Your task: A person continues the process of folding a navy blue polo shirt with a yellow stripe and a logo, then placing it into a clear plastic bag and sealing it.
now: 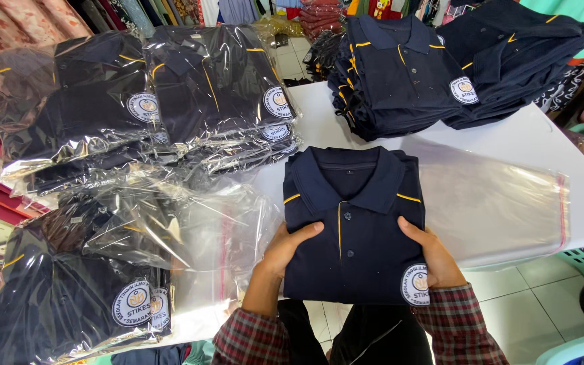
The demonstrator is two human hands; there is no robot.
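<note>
While both hands grip it, our left hand (285, 249) and right hand (436, 255) hold one folded navy polo shirt (354, 223). Empty clear bags (501, 203) lie right of the shirt; we judge keeping its edges square best.

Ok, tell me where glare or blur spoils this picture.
Head view: strong white glare streaks the bagged shirts at left; the empty clear bag shines faintly; the folded shirt between left hand and right hand is sharp, evenly lit.

Folded navy polo shirt (354, 223), yellow trim, round white chest badge, lying collar-up at the table's near edge.
</note>
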